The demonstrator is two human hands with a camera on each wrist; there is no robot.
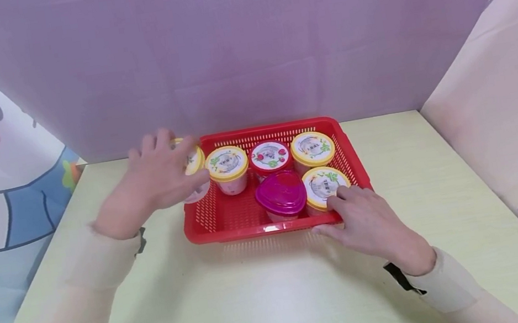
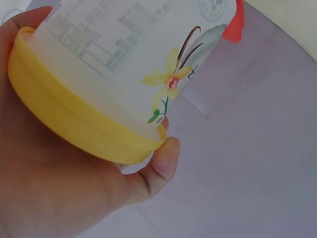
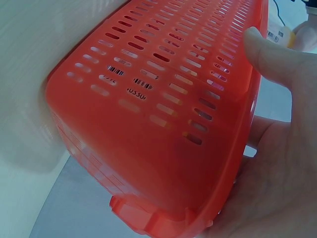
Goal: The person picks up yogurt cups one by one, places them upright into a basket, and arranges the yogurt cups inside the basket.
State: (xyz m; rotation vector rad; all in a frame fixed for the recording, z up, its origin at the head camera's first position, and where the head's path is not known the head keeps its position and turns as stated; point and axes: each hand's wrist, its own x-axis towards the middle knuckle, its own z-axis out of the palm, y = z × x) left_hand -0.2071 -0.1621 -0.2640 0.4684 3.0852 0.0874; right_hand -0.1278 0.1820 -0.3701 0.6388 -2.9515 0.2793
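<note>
My left hand [image 1: 155, 171] grips a white tub with a yellow lid [image 1: 195, 161] at the left end of the red plastic basket [image 1: 244, 232]. In the left wrist view, fingers and thumb curl round the yellow lid [image 2: 74, 116], and a vanilla flower is printed on the tub's side. At the front right corner, my right hand [image 1: 373, 220] holds the basket's rim. The right wrist view has its thumb [image 3: 267, 54] on the outer slotted wall and the other fingers over the rim, partly hidden.
Inside the basket stand several more tubs: a yellow-lidded one [image 1: 227, 166] at the left, a red-lidded one [image 1: 270, 156], two yellow-lidded ones at the right, and one with a magenta lid [image 1: 282, 194] at the front. A purple cloth [image 1: 242, 47] hangs behind the pale table [image 1: 270, 305].
</note>
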